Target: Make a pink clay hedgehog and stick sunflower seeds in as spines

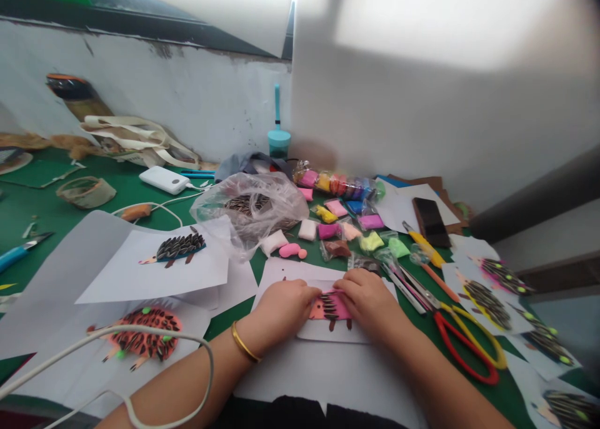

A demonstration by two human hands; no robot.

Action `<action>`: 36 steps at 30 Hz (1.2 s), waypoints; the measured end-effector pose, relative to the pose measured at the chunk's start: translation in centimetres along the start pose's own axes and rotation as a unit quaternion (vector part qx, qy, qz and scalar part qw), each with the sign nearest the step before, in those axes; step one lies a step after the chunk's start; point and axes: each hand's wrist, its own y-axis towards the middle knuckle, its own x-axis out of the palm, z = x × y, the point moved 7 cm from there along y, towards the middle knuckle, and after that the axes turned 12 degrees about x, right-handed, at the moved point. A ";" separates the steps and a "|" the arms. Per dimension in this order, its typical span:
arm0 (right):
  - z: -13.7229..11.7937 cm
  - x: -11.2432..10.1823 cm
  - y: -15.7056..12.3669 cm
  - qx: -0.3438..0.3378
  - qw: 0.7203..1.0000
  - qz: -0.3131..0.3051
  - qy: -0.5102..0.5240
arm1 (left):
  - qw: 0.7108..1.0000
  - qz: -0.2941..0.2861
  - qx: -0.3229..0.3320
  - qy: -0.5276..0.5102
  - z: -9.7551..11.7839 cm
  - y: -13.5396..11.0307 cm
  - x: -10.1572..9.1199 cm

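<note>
A pink clay hedgehog [341, 308] lies on a small white card, with rows of striped sunflower seeds on its back, a peach face and brown feet. My left hand [291, 307] is closed at its upper left, thumb and fingertips pinched near the face. From the right, my right hand [368, 297] bends over the upper edge of the pink body, fingertips pressed together. Whatever sits between the fingertips of either hand is too small or hidden to name. Just behind the card are a pink clay lump [290, 250] and a white clay packet [274, 242].
A clear bag of sunflower seeds [248, 207] and several coloured clay packets [371, 241] lie behind. Scissors [469, 344], a yellow cutter [424, 244] and a phone [431, 221] are at right. Finished hedgehog pictures [180, 247] flank both sides. A white cable [209, 360] crosses my left forearm.
</note>
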 end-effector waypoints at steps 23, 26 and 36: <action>1.6 -2.1 -1.2 0.015 0.992 0.089 0.088 | 0.841 0.184 -0.148 -0.487 -2.1 -0.3 -2.2; -0.4 -3.7 -1.4 0.001 0.981 0.105 0.165 | 0.648 0.157 -0.184 -0.722 -0.5 -0.1 -0.8; -6.5 -4.7 -0.2 -0.037 0.984 0.052 0.164 | 0.575 0.105 -0.182 -0.791 1.0 -0.4 0.3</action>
